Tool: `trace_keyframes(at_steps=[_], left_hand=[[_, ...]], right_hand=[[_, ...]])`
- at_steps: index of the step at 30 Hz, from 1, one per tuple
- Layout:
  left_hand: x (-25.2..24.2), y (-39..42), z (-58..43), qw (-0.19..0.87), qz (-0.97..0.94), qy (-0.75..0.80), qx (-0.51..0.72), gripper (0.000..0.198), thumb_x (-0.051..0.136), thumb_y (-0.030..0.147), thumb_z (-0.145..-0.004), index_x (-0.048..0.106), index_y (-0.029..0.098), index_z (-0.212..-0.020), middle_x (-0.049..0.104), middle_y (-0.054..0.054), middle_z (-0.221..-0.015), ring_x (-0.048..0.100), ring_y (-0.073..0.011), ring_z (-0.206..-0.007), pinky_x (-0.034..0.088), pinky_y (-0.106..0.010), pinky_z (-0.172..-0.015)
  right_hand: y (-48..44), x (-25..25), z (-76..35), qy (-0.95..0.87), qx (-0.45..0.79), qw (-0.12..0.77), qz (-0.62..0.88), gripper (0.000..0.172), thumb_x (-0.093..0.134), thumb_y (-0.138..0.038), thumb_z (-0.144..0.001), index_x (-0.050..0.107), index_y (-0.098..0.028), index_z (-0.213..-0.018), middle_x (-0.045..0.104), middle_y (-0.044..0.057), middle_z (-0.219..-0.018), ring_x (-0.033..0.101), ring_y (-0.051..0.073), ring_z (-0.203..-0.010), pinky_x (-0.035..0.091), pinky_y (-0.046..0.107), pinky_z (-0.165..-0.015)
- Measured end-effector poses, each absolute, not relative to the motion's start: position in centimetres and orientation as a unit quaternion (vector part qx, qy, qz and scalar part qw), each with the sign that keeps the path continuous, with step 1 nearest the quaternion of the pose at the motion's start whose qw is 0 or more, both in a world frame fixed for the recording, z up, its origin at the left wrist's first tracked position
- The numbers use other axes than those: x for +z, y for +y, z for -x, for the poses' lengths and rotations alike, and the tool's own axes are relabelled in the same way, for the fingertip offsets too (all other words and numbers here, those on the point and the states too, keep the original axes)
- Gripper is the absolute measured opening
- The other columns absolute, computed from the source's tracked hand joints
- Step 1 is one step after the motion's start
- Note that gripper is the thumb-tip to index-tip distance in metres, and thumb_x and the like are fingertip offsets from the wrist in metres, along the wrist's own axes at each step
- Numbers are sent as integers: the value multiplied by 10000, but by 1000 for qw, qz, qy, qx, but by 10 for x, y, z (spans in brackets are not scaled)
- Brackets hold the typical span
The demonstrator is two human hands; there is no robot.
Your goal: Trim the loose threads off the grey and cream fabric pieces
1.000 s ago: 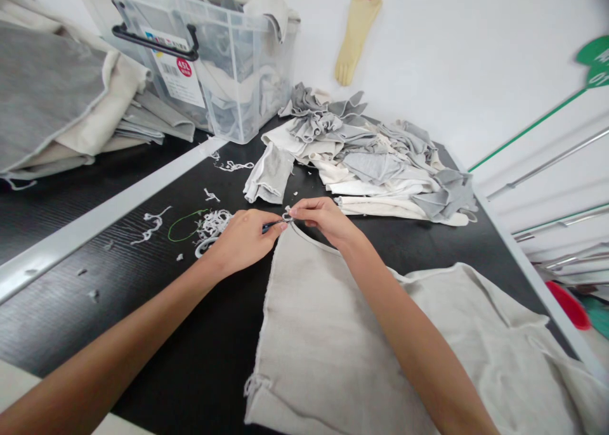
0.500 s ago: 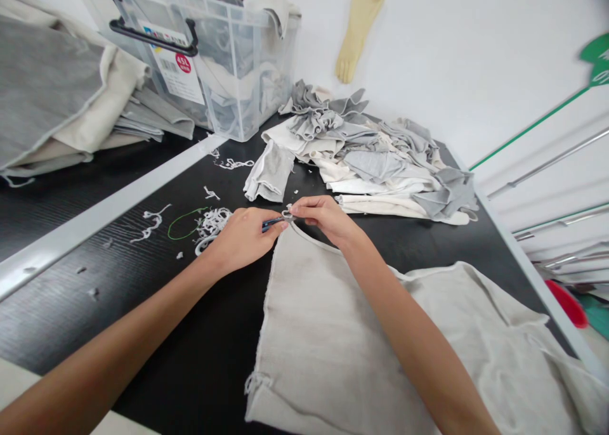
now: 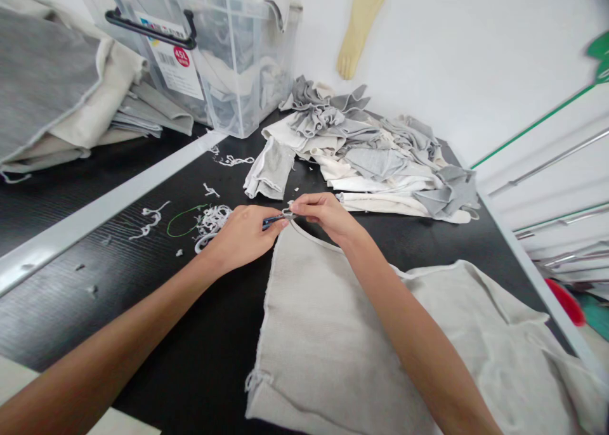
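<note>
L hand [image 3: 245, 231] is gripping a small tool [image 3: 271, 221], thumb pressed on it; R hand [image 3: 324, 213] is pinching top corner of grey cloth [image 3: 328, 314], digits pressed together. Cloth is lying on blk table [image 3: 190, 343], spreading nearside & to R. Thread scraps [image 3: 214, 218] are sitting just beside L hand; rag heap [image 3: 375, 161] is lying farther back, nr clear bin [image 3: 231, 80].

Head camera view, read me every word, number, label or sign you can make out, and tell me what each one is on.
"45L": in the red circle on the white label of the clear plastic bin.
Other print on that label: too small or blurred to read.
Green sign at the right edge: cut off, its pale marks unreadable.
</note>
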State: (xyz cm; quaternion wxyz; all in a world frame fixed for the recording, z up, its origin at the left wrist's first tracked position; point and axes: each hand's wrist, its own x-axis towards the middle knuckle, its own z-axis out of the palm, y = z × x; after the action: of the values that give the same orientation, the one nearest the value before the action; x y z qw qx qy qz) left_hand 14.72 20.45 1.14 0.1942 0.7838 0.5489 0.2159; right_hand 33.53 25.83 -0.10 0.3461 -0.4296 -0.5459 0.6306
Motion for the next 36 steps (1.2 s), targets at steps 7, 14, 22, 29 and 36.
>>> trace_keyframes(at_steps=[7, 14, 22, 29, 36], left_hand=[[10, 205, -147, 194, -783, 552, 211, 298, 507, 388, -934, 752, 221, -966, 767, -29, -871, 670, -199, -727, 381, -296, -657], [13, 203, -147, 204, -786, 543, 213, 300, 495, 361, -937, 757, 215, -948, 772, -38, -917, 682, -202, -768, 391, -290, -681], [12, 204, -146, 207, -788, 541, 206, 308, 485, 361, -940, 755, 214, -937, 771, -43, -925, 691, -214, -803, 398, -299, -698], [12, 204, -146, 203, -788, 544, 205, 304, 486, 366, -936, 753, 220, -935, 770, -40, -920, 693, -220, -811, 398, -306, -689], [11, 205, -144, 207, -786, 552, 187, 328, 491, 404, -932, 755, 209, -949, 770, -59, -928, 696, -243, -830, 406, -318, -703]], right_hand=[[258, -1, -335, -553, 631, 338, 426, 269, 831, -378, -573, 738, -149, -680, 632, 6, -689, 414, 86, -624, 219, 255, -554], [258, -1, -335, -554, 634, 341, 418, 246, 817, -355, -590, 736, -143, -684, 627, 2, -691, 411, 82, -623, 210, 256, -554], [257, 0, -334, -551, 637, 339, 419, 263, 833, -355, -581, 743, -139, -700, 625, -4, -685, 402, 75, -609, 197, 257, -547], [258, -2, -335, -557, 632, 338, 420, 256, 826, -363, -597, 743, -147, -706, 630, 0, -701, 405, 80, -622, 209, 258, -553], [258, -2, -335, -561, 630, 334, 420, 267, 824, -383, -604, 737, -149, -700, 617, -2, -686, 400, 80, -615, 213, 259, -554]])
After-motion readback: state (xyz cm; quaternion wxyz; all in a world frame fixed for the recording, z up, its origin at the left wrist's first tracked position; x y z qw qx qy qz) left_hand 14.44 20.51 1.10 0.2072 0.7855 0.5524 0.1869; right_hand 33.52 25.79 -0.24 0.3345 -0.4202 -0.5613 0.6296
